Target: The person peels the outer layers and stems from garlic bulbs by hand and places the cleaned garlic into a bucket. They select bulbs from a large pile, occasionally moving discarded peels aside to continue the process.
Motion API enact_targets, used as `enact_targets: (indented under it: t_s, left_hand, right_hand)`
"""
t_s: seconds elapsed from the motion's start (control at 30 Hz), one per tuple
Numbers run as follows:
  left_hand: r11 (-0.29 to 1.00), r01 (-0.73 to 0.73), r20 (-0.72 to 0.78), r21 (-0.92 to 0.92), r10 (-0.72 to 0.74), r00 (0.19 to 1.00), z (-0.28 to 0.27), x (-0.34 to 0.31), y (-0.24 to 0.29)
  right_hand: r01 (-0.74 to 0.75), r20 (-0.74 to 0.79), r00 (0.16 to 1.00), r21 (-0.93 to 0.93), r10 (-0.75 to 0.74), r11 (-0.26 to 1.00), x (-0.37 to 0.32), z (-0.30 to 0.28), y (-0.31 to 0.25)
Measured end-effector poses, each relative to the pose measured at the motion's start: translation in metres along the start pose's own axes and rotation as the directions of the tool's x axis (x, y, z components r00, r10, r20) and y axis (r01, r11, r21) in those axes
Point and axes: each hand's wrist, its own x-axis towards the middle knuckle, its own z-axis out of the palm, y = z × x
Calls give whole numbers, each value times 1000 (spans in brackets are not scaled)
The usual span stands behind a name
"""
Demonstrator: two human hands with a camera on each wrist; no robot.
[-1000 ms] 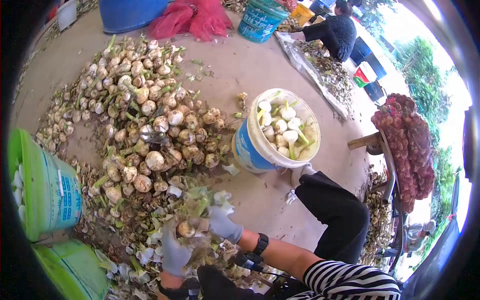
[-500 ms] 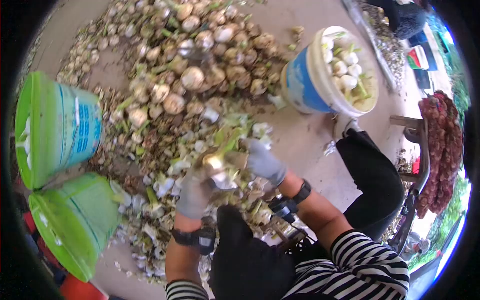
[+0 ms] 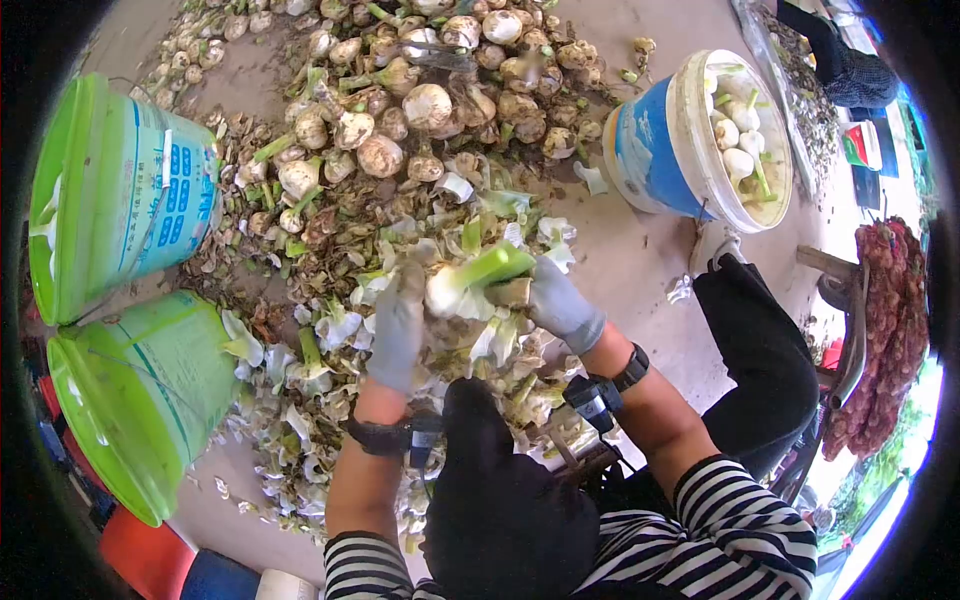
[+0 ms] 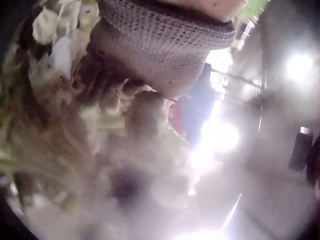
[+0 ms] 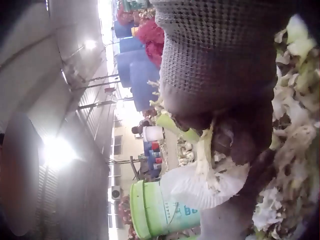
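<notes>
Both hands wear grey-white knitted gloves and meet above the peelings. My left hand (image 3: 396, 335) grips a white garlic bulb (image 3: 443, 292) from its left side. A thick pale-green stem (image 3: 490, 264) runs from the bulb toward the right. At that stem, my right hand (image 3: 565, 308) holds on with curled fingers. The right wrist view shows the glove (image 5: 215, 65) close up, with dark soiled fingers over the white, ribbed bulb (image 5: 205, 185). Blur covers much of the left wrist view, where the left glove (image 4: 160, 55) fills the top.
Unpeeled garlic (image 3: 430, 105) lies heaped ahead, with loose peelings (image 3: 300, 400) nearer. Two green tubs (image 3: 120, 200) stand left. A white-and-blue bucket (image 3: 655, 150) of cleaned garlic stands right. Beyond my knee is a red net sack (image 3: 880, 340) on a metal frame.
The head view has tilted down and left, so the hands appear higher. The bulb, brownish and dirty earlier, now shows white with its green stem exposed between the hands.
</notes>
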Motion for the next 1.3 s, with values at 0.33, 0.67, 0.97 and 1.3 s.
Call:
enact_targets:
  t_s: [0.33,0.67,0.97,1.3]
  left_hand:
    - [896,-133,-27,-424,135,991,-10,3,8]
    - [960,-268,-117,86,276,954,5,0,-5]
    - [971,-222,-238,-92,195,951,1,-6,5]
    - [963,-230,-115,-140,215,970,-19,-14,16]
  right_hand:
    - [-69,142,990,548,-11,834,-13,-2,-7]
    - [304,-61,940,-300,-336,904,19,22,-2]
    - [188,-204,966,134,-159,973,11,10,5]
    - [140,-127,939,-710,-321,690,19,5,-14]
